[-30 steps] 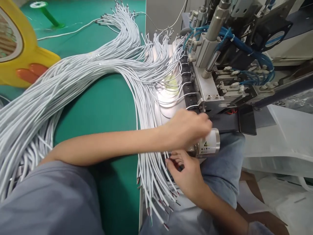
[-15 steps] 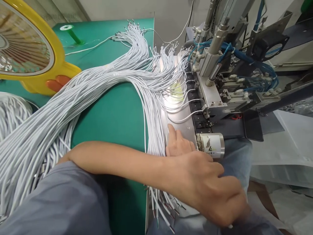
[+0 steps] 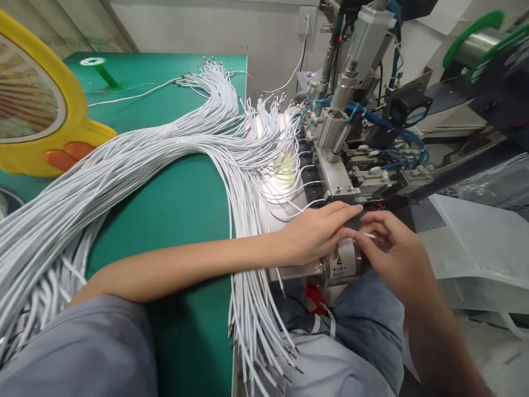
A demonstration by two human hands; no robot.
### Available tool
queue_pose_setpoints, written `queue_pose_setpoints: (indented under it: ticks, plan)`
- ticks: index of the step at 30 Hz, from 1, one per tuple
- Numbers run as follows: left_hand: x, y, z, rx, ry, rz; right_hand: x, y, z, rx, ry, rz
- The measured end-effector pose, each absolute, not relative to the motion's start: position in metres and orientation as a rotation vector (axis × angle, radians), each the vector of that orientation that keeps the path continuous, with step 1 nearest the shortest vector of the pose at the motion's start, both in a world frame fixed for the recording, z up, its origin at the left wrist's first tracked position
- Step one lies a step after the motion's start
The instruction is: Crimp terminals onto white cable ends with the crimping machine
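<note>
My left hand [image 3: 316, 234] reaches across the white cables [image 3: 243, 193], its fingers stretched out and its thumb apart from them. It lies over the front end of the machine's black fixture [image 3: 311, 172]. The thumb tip meets the fingertips of my right hand [image 3: 392, 251]. My right hand is closed in a pinch, with a short white cable piece [image 3: 369, 236] showing at its fingers. Below both hands is a round metal can [image 3: 343, 264] with a white label, partly covered. Several cables run into the fixture.
The machine [image 3: 333, 138] with blue air hoses stands at the right. A long cable bundle lies over the green table [image 3: 173, 209], its stripped ends hanging off the front edge. A yellow fan [image 3: 74, 132] stands at left, and a green spool [image 3: 101, 71] lies behind.
My hands, overlapping earlier, now meet at the fixture's front end, fingertips together. The view has shifted, so the machine and cables appear further left and lower.
</note>
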State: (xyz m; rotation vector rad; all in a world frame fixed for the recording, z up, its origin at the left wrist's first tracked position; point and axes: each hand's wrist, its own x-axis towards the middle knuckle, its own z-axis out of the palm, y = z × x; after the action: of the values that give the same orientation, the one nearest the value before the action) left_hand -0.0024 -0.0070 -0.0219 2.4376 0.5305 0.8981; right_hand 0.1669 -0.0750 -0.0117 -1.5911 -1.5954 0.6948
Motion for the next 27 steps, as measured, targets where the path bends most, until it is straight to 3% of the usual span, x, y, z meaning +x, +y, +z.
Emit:
queue_pose_setpoints:
  ticks: [7,16,22,27]
  plan:
    - [-0.001,0.003,-0.036,2.34,0.412,1.021,0.157,-0.07,-0.03,-1.286,-1.293,0.581]
    - [0.0,0.002,-0.037,2.314,0.429,1.014,0.155,-0.063,-0.029,-1.274,-1.225,0.85]
    - [0.001,0.003,-0.039,2.351,0.46,1.089,0.157,-0.065,-0.029,-1.354,-1.347,0.64]
    - [0.0,0.004,-0.041,2.449,0.509,1.142,0.167,-0.063,-0.022,-1.41,-1.458,0.675]
